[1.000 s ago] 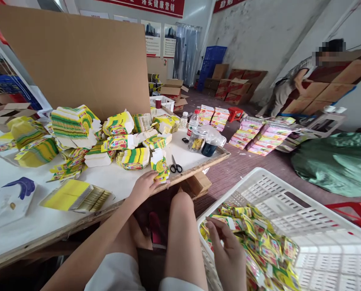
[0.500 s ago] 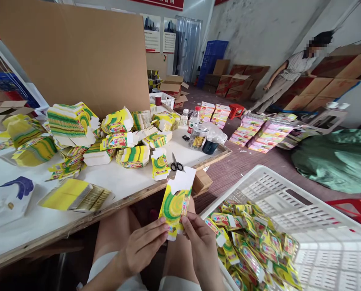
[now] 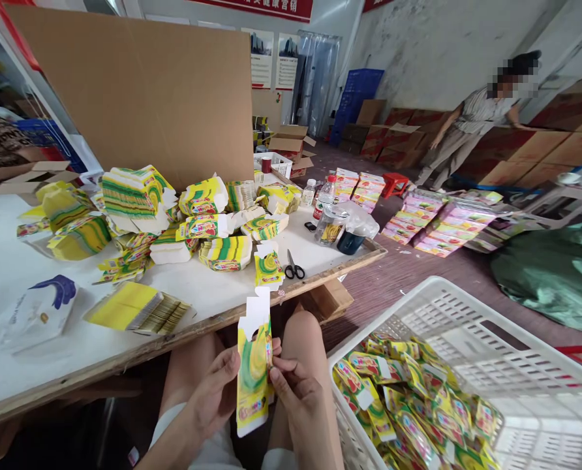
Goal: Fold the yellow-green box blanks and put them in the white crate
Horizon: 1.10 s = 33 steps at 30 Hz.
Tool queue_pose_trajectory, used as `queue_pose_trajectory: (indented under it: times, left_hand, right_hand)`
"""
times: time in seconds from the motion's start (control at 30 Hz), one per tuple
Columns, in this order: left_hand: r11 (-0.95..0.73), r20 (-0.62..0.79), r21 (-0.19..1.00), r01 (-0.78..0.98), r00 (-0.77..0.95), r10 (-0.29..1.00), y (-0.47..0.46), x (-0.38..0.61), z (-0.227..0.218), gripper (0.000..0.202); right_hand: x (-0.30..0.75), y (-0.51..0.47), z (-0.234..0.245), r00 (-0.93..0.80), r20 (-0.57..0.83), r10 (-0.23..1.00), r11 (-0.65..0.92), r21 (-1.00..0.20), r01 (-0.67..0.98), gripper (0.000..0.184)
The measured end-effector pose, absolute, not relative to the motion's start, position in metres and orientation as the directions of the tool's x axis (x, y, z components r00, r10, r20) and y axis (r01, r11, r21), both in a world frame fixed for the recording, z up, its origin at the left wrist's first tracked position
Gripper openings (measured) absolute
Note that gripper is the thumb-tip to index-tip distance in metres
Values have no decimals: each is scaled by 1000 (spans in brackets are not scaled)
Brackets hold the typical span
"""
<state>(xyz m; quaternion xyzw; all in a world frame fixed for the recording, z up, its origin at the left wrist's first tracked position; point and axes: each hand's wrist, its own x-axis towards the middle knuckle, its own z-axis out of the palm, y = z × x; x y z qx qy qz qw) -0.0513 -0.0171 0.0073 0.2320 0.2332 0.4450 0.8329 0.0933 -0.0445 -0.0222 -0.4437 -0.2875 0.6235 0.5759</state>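
A yellow and green printed carton (image 3: 252, 375), with white flaps at its top, stands nearly upright above my lap. My left hand (image 3: 211, 395) holds its left edge, the thumb at the front and the other fingers partly hidden behind. At the right edge, my right hand (image 3: 298, 398) pinches the carton between thumb and fingers. On the table just beyond lies a similar flat carton (image 3: 269, 267), beside black-handled scissors (image 3: 293, 266). To my right, a white plastic crate (image 3: 438, 287) holds many small yellow-green cartons (image 3: 408, 398).
Stacked cartons (image 3: 134, 196) and a tall cardboard sheet (image 3: 139, 98) occupy the white table (image 3: 7, 385). Drinks and a clear jar (image 3: 331, 225) stand near its right corner. Pink boxes (image 3: 413, 219) sit on the floor. A person (image 3: 481, 121) stands by brown boxes at the back right.
The carton has moved left and lower and is turned more upright. My left hand has shifted from its bottom corner up to its left edge. The view has swung slightly left.
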Motion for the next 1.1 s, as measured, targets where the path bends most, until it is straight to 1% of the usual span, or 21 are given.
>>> queue_pose_trajectory:
  times: [0.1, 0.23, 0.37, 0.47, 0.6, 0.63, 0.67, 0.73, 0.8, 0.93, 1.1]
  left_hand:
    - [463, -197, 636, -617, 450, 871, -19, -52, 5, 41]
    - [411, -259, 703, -580, 329, 908, -19, -51, 0, 36]
    - [379, -302, 763, -524, 230, 925, -18, -46, -6, 39]
    - [336, -284, 835, -436, 180, 942, -15, -45, -11, 49]
    - [193, -170, 919, -345, 96, 981, -14, -51, -13, 81]
    - [174, -150, 931, -320, 101, 984, -15, -54, -13, 84]
    - [164, -134, 941, -295, 120, 984, -15, -57, -12, 82]
    - [165, -117, 952, -257, 193, 974, -16, -62, -10, 73]
    - [179, -111, 953, -245, 269, 957, -17, -67, -7, 65]
    - [220, -128, 949, -226, 364, 923, -18, -71, 0, 50]
    - [250, -115, 928, -277, 423, 899, -20, -71, 0, 45]
  right_hand:
    - [92, -43, -16, 48, -216, 975, -173, -882, -439, 34]
    - [88, -42, -14, 80, -197, 977, -154, -915, -373, 41]
    - [85, -45, -26, 66, -208, 976, -179, -938, -298, 36]
    - [85, -46, -35, 95, -175, 980, -147, -957, -249, 32]
    - [90, -44, -34, 139, -95, 986, -76, -988, -136, 26]
    - [92, -42, -32, 132, -73, 989, -56, -990, -129, 28]
    - [94, -41, -30, 119, -49, 992, -33, -991, -129, 33]
    - [97, -38, -26, 83, -3, 997, 8, -992, -126, 46]
    - [101, -36, -23, 42, 10, 999, 16, -992, -126, 51]
    - [108, -31, -23, -27, -13, 1000, -17, -992, -121, 45]
    - [118, -25, -19, -95, 31, 995, 27, -999, -47, 32]
